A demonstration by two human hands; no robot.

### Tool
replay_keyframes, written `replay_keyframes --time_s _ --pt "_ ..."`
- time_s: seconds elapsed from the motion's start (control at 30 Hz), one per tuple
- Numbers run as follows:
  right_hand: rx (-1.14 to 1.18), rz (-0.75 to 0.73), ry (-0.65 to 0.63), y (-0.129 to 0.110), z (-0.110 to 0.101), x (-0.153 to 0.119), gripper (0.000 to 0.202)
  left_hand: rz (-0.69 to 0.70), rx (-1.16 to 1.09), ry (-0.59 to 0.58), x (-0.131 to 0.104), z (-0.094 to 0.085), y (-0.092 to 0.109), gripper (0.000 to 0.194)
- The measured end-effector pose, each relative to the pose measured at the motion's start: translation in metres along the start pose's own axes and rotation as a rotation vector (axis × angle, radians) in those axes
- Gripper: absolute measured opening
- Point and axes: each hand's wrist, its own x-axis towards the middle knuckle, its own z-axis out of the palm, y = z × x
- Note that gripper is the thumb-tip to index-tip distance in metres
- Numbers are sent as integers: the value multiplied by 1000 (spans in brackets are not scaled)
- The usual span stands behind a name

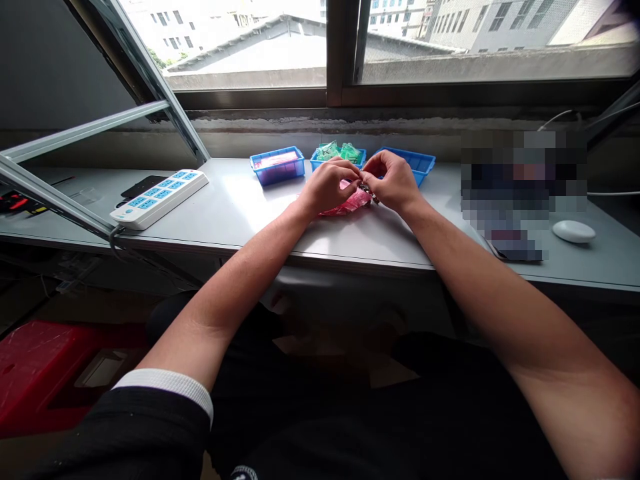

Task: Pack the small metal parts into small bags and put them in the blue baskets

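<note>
My left hand [331, 187] and my right hand [393, 179] meet above the table with fingertips pinched together. Below my right fingers hangs a small dark, shiny, knobbly piece [369, 192], chain-like in look; its exact kind is too small to tell. Whatever sits between the left fingertips is hidden. Under both hands lies a crumpled pink plastic bag [345, 204] on the table. Just behind them stand a blue tray with green plastic packets [340, 152] in it and another blue tray [423, 163], partly covered by my right hand.
To the left of the hands, a third blue tray [278, 175] holds pinkish packets. Farther left are a white power strip [161, 200], a dark phone-like slab [143, 187] and a metal frame [165, 100]. A white mouse [574, 231] lies right, beside a blurred-out area. A red stool [45, 373] stands below.
</note>
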Motion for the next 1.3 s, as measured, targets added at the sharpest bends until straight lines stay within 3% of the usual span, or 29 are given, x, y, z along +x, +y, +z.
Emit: replay_keyframes --time_s 0.23,0.37,0.43,0.63,0.8,1.0,1.17,1.3 --pt "37 -7 -50 0 -2 0 18 -47 -59 16 0 0 4 2" --pt "-39 -22 11 7 -4 2 8 -81 -60 52 1 -1 7 3" --pt "-122 -43 15 14 -6 3 13 -93 -52 69 1 -1 5 4" --pt "-384 -79 -172 38 -10 7 42 -114 -33 29 -1 1 -5 16" --pt "-391 -40 -152 42 -13 8 36 -132 -30 31 0 1 -3 17" --pt "-223 -44 -19 28 -9 7 23 -161 34 43 -1 1 3 23" --pt "12 -99 21 17 -1 8 24 -188 -49 50 -1 2 7 24" --pt "133 -109 24 17 5 8 29 -209 -123 56 0 2 6 37"
